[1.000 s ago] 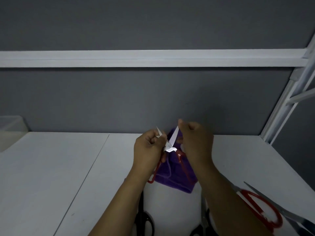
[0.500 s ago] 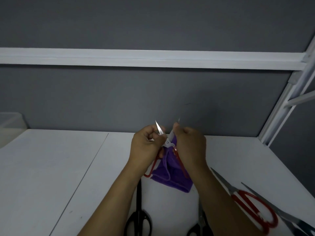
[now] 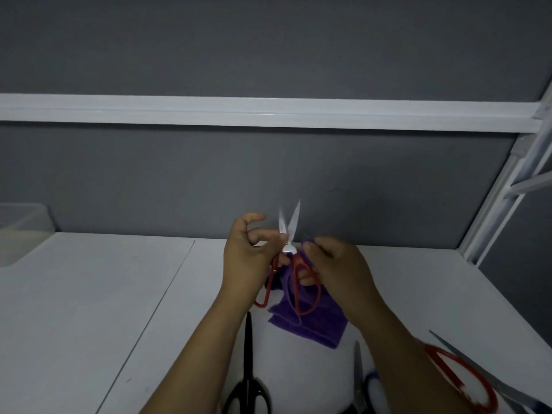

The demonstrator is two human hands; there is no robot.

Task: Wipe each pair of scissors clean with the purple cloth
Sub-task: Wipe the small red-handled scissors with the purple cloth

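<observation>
Two hands' grip: left (image 3: 249,258) pinching red-handled scissors (image 3: 288,258), right (image 3: 337,270) clutching purple cloth (image 3: 310,324).

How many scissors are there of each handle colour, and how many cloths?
Red-handled scissors: 2, one held up in both hands, one lying on the table at the right
Black-handled scissors: 1
Blue-handled scissors: 1, partly hidden by the arm
Scissors with handle out of view: 1, far right
Purple cloth: 1
Total: 6
</observation>
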